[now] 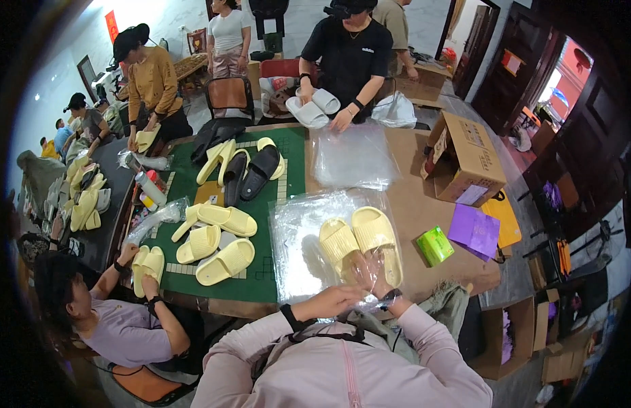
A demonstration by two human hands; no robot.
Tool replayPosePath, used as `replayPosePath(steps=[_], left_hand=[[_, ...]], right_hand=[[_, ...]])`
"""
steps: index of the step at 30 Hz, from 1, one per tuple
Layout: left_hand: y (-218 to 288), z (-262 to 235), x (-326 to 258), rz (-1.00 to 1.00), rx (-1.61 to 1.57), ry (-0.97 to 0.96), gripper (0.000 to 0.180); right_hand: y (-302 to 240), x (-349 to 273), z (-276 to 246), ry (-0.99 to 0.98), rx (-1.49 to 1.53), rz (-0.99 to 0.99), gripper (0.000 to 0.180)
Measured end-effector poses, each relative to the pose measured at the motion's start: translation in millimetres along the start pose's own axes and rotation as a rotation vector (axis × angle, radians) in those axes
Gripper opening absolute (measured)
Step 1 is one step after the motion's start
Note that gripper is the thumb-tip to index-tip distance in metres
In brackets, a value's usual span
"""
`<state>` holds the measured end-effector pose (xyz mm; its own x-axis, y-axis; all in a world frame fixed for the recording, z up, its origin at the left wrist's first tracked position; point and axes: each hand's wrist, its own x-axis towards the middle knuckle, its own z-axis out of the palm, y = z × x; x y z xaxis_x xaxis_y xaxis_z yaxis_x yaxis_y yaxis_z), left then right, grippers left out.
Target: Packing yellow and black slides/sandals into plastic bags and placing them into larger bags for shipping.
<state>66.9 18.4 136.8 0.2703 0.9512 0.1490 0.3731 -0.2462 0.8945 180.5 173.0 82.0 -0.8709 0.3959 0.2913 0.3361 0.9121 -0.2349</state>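
A pair of pale yellow slippers lies side by side before me, toes pointing away, on a stack of clear plastic bags. Clear film seems to wrap around the pair. My right hand grips the slippers at their heel ends, fingers partly blurred by shiny plastic. Just left of that wrist, my left hand pinches the near edge of the clear bag, its fingertips close together. Glare hides exactly where the bag's opening runs.
More yellow slippers and a black pair lie on the green mat to the left. A green box, purple card and open carton stand right. Co-workers handle slippers opposite and at left.
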Motion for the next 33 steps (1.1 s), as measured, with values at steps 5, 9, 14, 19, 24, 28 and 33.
replayPosePath(steps=[5,9,14,19,24,28,33], left_hand=[[23,2,-5,-0.137,-0.479,-0.058,0.023],[1,-14,-2,-0.321,-0.705,0.270,0.028],[12,-47,-3,-0.314,-0.854,0.623,0.026],[30,-47,19,-0.257,-0.868,0.478,0.025],[54,-17,46,-0.145,-0.916,0.081,0.027],[58,2,68,-0.090,-0.947,-0.122,0.022],[20,37,95,-0.108,-0.652,0.009,0.030]], right_hand=[[-6,3,11,-0.125,0.035,0.101,0.030],[-6,-12,14,-0.253,0.155,-0.191,0.038],[-58,-18,-96,-0.333,0.769,0.229,0.044],[-72,-26,-130,0.294,0.400,0.249,0.056],[-45,-69,-66,-0.013,0.283,0.456,0.062],[-26,-113,-84,0.443,0.294,0.600,0.043],[-3,-228,-107,0.818,0.237,0.866,0.044]])
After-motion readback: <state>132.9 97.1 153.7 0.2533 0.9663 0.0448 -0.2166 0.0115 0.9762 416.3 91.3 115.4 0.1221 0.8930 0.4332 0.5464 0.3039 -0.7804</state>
